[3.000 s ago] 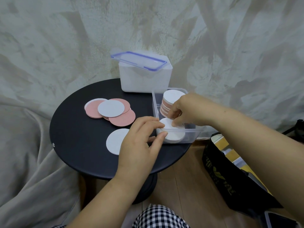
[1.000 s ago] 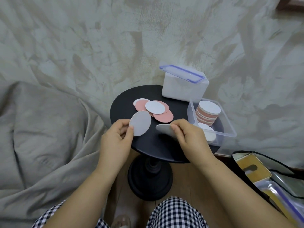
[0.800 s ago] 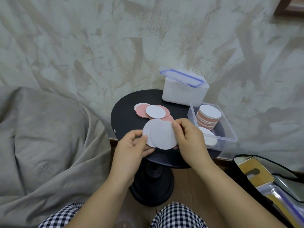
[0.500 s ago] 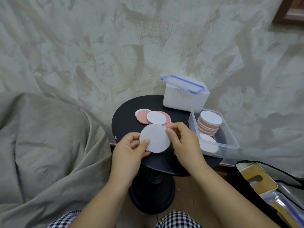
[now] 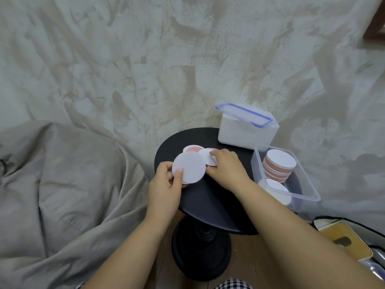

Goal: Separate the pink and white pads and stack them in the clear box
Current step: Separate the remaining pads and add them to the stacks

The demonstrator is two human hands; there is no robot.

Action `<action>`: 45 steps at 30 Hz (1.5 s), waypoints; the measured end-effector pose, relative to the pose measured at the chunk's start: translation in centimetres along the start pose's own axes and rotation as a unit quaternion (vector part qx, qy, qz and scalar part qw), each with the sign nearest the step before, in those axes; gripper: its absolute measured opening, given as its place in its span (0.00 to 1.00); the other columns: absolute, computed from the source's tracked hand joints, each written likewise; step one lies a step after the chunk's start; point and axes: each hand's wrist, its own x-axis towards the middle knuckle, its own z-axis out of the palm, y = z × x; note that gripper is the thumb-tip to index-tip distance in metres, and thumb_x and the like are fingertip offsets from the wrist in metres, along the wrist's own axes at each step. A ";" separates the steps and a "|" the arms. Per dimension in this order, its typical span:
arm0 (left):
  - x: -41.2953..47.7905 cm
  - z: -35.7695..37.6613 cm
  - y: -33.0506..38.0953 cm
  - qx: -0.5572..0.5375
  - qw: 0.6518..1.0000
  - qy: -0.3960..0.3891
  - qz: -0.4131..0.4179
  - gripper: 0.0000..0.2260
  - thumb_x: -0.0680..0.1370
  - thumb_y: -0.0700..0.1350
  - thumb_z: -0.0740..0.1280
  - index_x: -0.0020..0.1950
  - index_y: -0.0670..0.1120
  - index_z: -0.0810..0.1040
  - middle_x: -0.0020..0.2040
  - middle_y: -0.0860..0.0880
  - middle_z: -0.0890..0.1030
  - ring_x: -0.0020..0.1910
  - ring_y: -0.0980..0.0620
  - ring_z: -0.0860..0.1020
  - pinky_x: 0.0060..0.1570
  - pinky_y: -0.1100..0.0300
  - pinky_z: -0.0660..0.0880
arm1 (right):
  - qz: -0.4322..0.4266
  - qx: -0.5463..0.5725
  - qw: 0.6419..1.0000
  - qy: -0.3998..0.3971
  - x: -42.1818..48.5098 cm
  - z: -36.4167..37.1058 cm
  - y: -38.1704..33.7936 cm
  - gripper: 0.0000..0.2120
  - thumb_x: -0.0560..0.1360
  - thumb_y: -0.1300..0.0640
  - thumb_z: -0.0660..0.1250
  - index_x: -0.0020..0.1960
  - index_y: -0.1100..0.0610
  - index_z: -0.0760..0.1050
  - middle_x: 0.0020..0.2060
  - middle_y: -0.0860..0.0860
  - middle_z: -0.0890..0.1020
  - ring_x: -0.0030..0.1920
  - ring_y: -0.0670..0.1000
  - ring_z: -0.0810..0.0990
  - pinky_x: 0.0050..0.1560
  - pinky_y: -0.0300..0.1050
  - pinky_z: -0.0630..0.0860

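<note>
Task found partly done. In the box [image 5: 308, 185], at the right edge of the bench [image 5: 208, 202], two stacks are seen: a tall stack [image 5: 278, 166] with pink and white edges and a white face on top, and a low stack [image 5: 278, 189] of white pads nearer the person. The two stand just beside each other. The left hand [image 5: 164, 185] is raised over the bench, and its grip is closed on the held pads [image 5: 189, 171]: white discs pinched between thumb and fingers, at least two by the offset edges. The right hand [image 5: 228, 166] is laid on the loose pile [image 5: 205, 157] behind, with fingers on a white pad [image 5: 208, 159]. Whether that grip is closed on it or only touching cannot be told. A pink pad [image 5: 192, 148] shows at the far side of the pile. It is judged that the pile has yet to be cleared and the held pads have yet to be placed, so several pads are left to sort. A lidded tub [image 5: 245, 132] stands at the back.
</note>
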 end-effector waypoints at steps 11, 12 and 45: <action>0.2 0.0 -0.6 -0.012 1.000 -0.001 -0.020 0.02 0.78 0.45 0.63 0.47 0.52 0.71 0.45 0.52 0.83 0.42 0.57 0.82 0.49 0.47 0.79 | -0.001 0.083 0.992 0.093 -0.9 0.0 0.3 0.09 0.75 0.55 0.64 0.52 0.53 0.80 0.50 0.51 0.81 0.51 0.53 0.78 0.48 0.43 0.71; 0.2 0.0 -0.5 -0.013 1.000 0.001 -0.023 0.02 0.78 0.45 0.63 0.47 0.52 0.71 0.45 0.51 0.83 0.42 0.56 0.83 0.49 0.47 0.79 | -0.007 0.104 0.988 0.110 -1.2 -0.2 0.3 0.08 0.75 0.56 0.63 0.50 0.52 0.80 0.47 0.49 0.81 0.49 0.51 0.78 0.48 0.43 0.71; -4.8 1.9 3.1 -0.078 0.976 -0.202 0.013 0.12 0.78 0.41 0.64 0.57 0.55 0.74 0.46 0.53 0.85 0.48 0.56 0.82 0.48 0.60 0.79 | 0.052 0.425 0.892 0.145 -10.5 -0.9 1.8 0.16 0.78 0.58 0.61 0.65 0.49 0.71 0.56 0.36 0.76 0.53 0.26 0.71 0.51 0.20 0.68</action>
